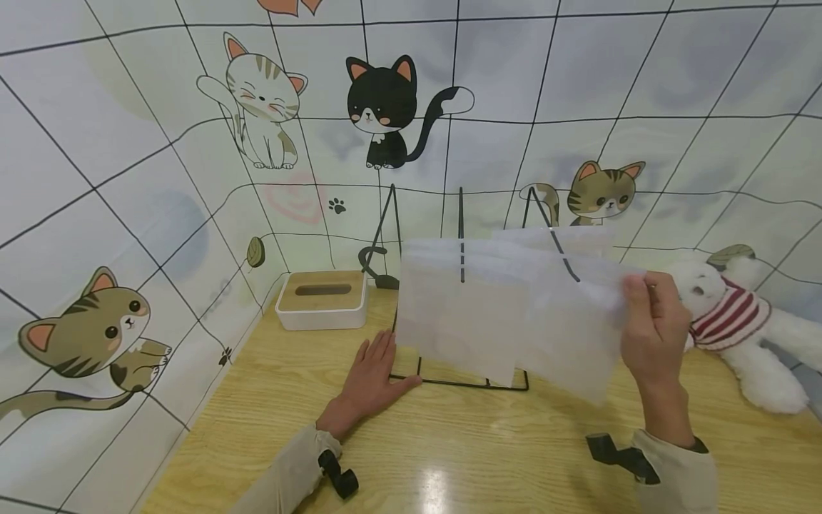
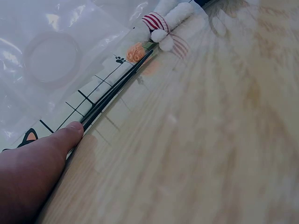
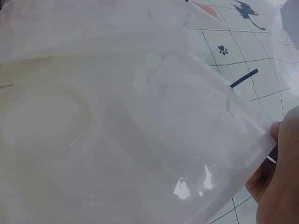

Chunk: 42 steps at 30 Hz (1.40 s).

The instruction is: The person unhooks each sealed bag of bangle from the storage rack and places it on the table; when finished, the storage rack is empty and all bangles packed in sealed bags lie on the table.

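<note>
Left hand [image 1: 369,384] lies flat on the worktop [image 1: 501,450], thumb against the front-left base of the rack [image 1: 488,386]; worth pressing there, the wire looks light enough to slide. Right hand [image 1: 656,328] pinches the right corner of the plastic bags [image 1: 462,314], up at the rack's front, toward the worktop's back edge. Best to move it level and slow; thin film could crease or snag on the prongs [image 1: 461,221]. Can't tell if they pass through it. Count: 2 hands, at least 2 bags (overlap hides the total), 1 rack, 3 prongs, 1 tissue box [image 1: 321,320] at the back-left corner, 1 plush toy [image 1: 738,307] by the right edge.
</note>
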### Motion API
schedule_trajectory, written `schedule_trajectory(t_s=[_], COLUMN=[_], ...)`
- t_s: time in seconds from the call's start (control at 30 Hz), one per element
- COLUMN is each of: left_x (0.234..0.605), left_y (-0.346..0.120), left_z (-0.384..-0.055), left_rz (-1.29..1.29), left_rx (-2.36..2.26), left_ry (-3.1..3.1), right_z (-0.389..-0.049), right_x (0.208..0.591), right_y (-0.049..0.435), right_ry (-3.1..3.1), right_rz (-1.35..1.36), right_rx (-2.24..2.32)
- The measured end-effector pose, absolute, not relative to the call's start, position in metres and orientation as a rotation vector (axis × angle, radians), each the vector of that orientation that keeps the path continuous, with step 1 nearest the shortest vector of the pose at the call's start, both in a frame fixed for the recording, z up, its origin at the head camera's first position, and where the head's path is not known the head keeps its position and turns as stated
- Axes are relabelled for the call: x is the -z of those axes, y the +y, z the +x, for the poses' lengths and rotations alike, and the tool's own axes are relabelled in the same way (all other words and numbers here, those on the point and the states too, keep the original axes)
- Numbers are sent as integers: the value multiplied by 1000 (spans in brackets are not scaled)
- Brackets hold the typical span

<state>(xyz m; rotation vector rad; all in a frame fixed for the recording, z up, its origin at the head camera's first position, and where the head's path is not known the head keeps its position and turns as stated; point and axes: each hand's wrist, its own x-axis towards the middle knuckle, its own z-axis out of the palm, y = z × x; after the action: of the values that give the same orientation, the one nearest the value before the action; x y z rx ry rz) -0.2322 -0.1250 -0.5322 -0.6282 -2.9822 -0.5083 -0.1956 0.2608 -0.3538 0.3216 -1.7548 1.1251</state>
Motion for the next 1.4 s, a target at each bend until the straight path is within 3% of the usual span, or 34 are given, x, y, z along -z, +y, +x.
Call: schedule_trajectory(t_s=[1.4], left_x=[532], left_y=[-125], left_z=[-231], left_rz=[-643], left_rx=[518], left_ry=[-2966], right_z=[-185], right_x=[345], right_y=[269], right_ry=[-1782], right_rz=[331], right_rx=[-1084])
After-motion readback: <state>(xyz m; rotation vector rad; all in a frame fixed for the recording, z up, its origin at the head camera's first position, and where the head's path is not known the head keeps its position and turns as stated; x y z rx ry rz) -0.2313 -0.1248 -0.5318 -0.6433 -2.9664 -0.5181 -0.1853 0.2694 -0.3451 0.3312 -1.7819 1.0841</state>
